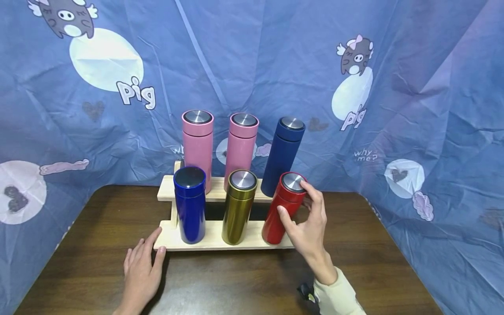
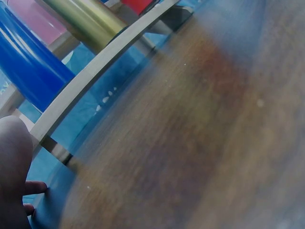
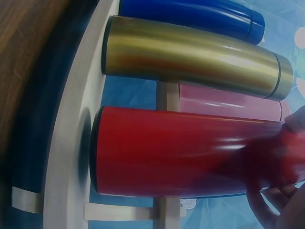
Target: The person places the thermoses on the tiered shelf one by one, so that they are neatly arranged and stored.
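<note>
My right hand [image 1: 309, 227] grips a red vacuum flask [image 1: 281, 210] near its lid, thumb on the near side and fingers round the right. The flask stands at the right end of the lower shelf of a two-tier wooden rack [image 1: 248, 246]; in the right wrist view its base is close over the board. At the rack's left end, my left hand [image 1: 143, 267] touches the lower shelf's corner with thumb and index finger, the other fingers extended over the table. Nearest to it is a glossy blue flask [image 1: 190, 214]; a gold flask [image 1: 238, 214] stands mid-shelf.
Two pink flasks [image 1: 198, 153] and a dark blue flask [image 1: 283, 153] stand on the upper shelf behind. The rack sits on a brown wooden table [image 1: 220, 284]. A blue cloth [image 1: 252, 57] with pig prints hangs behind. A small black object [image 1: 307, 292] is by the right sleeve.
</note>
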Tool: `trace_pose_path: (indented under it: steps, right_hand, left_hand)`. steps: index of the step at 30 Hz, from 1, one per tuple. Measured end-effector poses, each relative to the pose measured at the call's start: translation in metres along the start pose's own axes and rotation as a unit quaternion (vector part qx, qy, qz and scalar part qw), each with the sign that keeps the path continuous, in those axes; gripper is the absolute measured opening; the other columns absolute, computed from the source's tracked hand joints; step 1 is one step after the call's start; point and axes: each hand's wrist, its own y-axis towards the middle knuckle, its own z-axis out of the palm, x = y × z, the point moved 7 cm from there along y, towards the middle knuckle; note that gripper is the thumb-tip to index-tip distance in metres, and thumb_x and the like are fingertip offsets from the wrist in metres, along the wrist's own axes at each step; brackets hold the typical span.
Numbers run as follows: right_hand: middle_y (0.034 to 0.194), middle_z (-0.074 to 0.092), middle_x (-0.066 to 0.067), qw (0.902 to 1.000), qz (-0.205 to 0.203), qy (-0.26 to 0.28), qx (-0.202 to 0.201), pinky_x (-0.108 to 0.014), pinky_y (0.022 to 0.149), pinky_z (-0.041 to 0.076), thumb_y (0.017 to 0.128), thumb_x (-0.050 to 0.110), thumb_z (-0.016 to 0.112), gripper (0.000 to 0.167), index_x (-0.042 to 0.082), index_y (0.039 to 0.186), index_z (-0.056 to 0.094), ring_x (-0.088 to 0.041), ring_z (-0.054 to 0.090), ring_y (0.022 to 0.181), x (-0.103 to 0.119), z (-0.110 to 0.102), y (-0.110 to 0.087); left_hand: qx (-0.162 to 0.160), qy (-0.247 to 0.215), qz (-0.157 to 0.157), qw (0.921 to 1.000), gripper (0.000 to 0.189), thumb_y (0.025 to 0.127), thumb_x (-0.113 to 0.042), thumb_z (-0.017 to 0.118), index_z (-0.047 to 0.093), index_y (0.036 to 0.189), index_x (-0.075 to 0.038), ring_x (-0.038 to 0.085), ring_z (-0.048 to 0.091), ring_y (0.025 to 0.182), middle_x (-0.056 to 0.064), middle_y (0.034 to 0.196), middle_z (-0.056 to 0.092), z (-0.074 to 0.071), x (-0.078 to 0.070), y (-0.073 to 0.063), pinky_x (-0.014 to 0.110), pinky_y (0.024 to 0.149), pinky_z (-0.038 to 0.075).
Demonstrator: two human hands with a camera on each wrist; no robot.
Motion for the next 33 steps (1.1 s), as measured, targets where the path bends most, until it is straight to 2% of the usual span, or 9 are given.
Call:
trace_pose_path:
  steps: [14, 26, 33]
  right_hand:
    - [0.138, 0.065, -0.023, 0.9998, 0.016, -0.012, 0.003, -0.019, 0.099, 0.057, 0.082, 0.004, 0.092, 0.08, 0.001, 0.153, 0.056, -0.032, 0.071, 0.111, -0.011, 0.003, -0.005]
    - [0.139, 0.063, -0.021, 0.9976, 0.026, -0.033, 0.054, -0.016, 0.101, 0.054, 0.085, 0.003, 0.091, 0.087, 0.005, 0.161, 0.048, -0.033, 0.068, 0.117, -0.019, 0.006, -0.007]
    - [0.14, 0.06, -0.025, 0.9965, 0.017, -0.044, 0.069, -0.015, 0.102, 0.053, 0.089, 0.005, 0.088, 0.089, 0.006, 0.165, 0.043, -0.038, 0.069, 0.119, -0.022, 0.007, -0.009]
  left_hand:
    - [-0.002, -0.001, 0.002, 1.0, 0.046, 0.114, -0.019, 0.056, 0.052, 0.16, -0.013, 0.063, 0.044, 0.146, 0.036, 0.153, 0.058, 0.0, 0.0, 0.0, 0.08, 0.122, 0.017]
    - [-0.002, -0.001, 0.002, 1.0, 0.046, 0.115, -0.019, 0.056, 0.052, 0.161, -0.014, 0.064, 0.043, 0.146, 0.037, 0.153, 0.058, -0.003, 0.001, 0.0, 0.08, 0.123, 0.016]
    - [-0.005, -0.003, 0.006, 1.0, 0.046, 0.115, -0.02, 0.055, 0.052, 0.161, -0.013, 0.065, 0.043, 0.145, 0.036, 0.154, 0.058, -0.003, 0.002, 0.0, 0.08, 0.123, 0.016]
